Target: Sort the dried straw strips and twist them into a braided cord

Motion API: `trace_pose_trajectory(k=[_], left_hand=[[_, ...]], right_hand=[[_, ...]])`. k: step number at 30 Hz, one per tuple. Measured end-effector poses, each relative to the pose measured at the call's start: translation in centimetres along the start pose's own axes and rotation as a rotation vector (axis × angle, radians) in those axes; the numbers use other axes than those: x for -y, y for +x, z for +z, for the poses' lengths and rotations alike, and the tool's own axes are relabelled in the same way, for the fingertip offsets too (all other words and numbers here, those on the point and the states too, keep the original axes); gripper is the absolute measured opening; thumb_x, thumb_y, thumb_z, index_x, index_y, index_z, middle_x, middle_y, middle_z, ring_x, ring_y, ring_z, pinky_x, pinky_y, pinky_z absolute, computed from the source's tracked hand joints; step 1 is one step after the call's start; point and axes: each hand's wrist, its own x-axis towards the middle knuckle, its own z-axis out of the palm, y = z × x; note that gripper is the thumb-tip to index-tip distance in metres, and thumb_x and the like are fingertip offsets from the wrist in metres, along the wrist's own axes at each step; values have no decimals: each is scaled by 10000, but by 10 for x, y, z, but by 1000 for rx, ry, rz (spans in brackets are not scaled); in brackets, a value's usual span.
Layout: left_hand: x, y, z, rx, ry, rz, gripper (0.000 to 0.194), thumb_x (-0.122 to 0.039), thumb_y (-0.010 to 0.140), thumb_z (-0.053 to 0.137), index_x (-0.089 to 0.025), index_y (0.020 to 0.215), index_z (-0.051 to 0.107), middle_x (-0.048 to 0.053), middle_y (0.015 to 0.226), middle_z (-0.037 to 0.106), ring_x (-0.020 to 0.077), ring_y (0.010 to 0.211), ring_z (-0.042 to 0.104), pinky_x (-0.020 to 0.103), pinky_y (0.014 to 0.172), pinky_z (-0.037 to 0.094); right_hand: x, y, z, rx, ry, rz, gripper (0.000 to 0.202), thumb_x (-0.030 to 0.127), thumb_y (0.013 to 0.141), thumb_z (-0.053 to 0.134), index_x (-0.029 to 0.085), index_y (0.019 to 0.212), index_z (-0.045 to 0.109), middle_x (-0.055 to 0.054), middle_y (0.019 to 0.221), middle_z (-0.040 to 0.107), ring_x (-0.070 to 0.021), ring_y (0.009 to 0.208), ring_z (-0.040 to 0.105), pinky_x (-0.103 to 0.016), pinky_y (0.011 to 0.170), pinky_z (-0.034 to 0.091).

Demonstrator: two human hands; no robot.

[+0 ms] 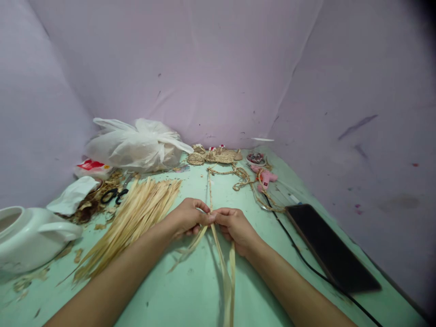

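Near the middle of the green table (163, 290), my left hand (190, 217) and my right hand (234, 225) meet with their fingertips pinched on a thin braid (210, 193) of pale straw. The braid runs away from me from the pinch, and its far part winds off to the right as a loose cord (241, 175). Loose strands (223, 277) hang from my fingers toward the front edge, and a few spread out below my left hand. A bundle of flat dry strips (136, 218) lies to the left of my left hand.
At left are a white pitcher (34, 238), black-handled scissors (114, 196) and scraps. A white plastic bag (136, 145) and woven pieces (218, 156) stand at the back. A pink glue gun (265, 177), its black cable and a dark tablet-like slab (332, 250) lie right.
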Motion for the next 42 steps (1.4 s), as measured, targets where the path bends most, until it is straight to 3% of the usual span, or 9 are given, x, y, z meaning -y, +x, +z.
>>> trace_pose_trajectory(k=[4, 6, 10, 13, 17, 21, 27, 32, 42], left_hand=[[5, 2, 1, 196, -163, 33, 355, -398, 587, 655, -152, 779, 485, -44, 455, 525, 33, 274, 345, 148, 276, 194], [6, 2, 2, 227, -180, 45, 373, -425, 573, 665, -149, 740, 478, -29, 503, 542, 35, 300, 387, 146, 279, 226], [6, 3, 3, 144, -122, 30, 375, -449, 574, 661, -174, 736, 464, -89, 417, 420, 29, 274, 312, 143, 271, 163], [5, 2, 2, 91, -76, 26, 372, -439, 572, 660, -186, 760, 463, -105, 392, 378, 27, 267, 269, 146, 281, 128], [2, 0, -4, 110, -40, 47, 368, -428, 561, 661, -174, 759, 481, -95, 400, 396, 37, 282, 308, 153, 293, 148], [-3, -2, -11, 155, -21, 21, 267, -373, 570, 632, -155, 623, 485, -59, 425, 442, 38, 293, 333, 171, 294, 169], [-6, -4, -8, 64, 14, -8, 245, -330, 553, 631, -172, 540, 445, -98, 350, 292, 21, 278, 185, 189, 312, 86], [-8, -4, -5, 11, 69, 16, 228, -288, 544, 608, -165, 459, 436, -88, 331, 248, 29, 299, 161, 211, 336, 82], [-2, 0, 1, -137, 82, 81, 28, -151, 504, 548, -136, 484, 537, -72, 341, 317, 40, 359, 218, 206, 388, 146]], right_hand=[[0, 0, -1, 51, 23, 14, 144, 231, 553, 610, 123, 646, 590, 40, 405, 491, -16, 311, 248, -193, 351, 76], [1, -1, -2, 73, 45, 32, 143, 237, 554, 611, 126, 643, 590, 15, 440, 540, -29, 321, 327, -179, 341, 121], [3, -3, -2, 70, 100, 67, 144, 227, 524, 633, 137, 627, 586, -4, 473, 578, -73, 389, 471, -172, 371, 272], [3, -3, 0, 29, 88, 68, 184, 238, 487, 670, 136, 617, 589, -6, 476, 585, -87, 404, 488, -188, 394, 317], [-1, -2, 2, -18, 89, 32, 257, 284, 445, 719, 136, 613, 594, 20, 431, 542, -83, 393, 457, -199, 399, 311], [-3, -1, 1, -33, 104, 9, 290, 330, 445, 727, 134, 621, 607, 22, 446, 543, -77, 396, 448, -203, 407, 308], [-5, -1, 2, -59, 80, -44, 303, 348, 432, 737, 124, 607, 630, 5, 475, 568, -89, 429, 463, -221, 445, 344], [-6, 0, 1, -16, -22, -151, 264, 374, 502, 698, 128, 586, 647, -18, 530, 602, -105, 482, 482, -227, 483, 367], [-9, 4, -1, -6, -155, -257, 161, 287, 577, 636, 131, 615, 644, -5, 551, 588, -94, 505, 455, -215, 503, 350]])
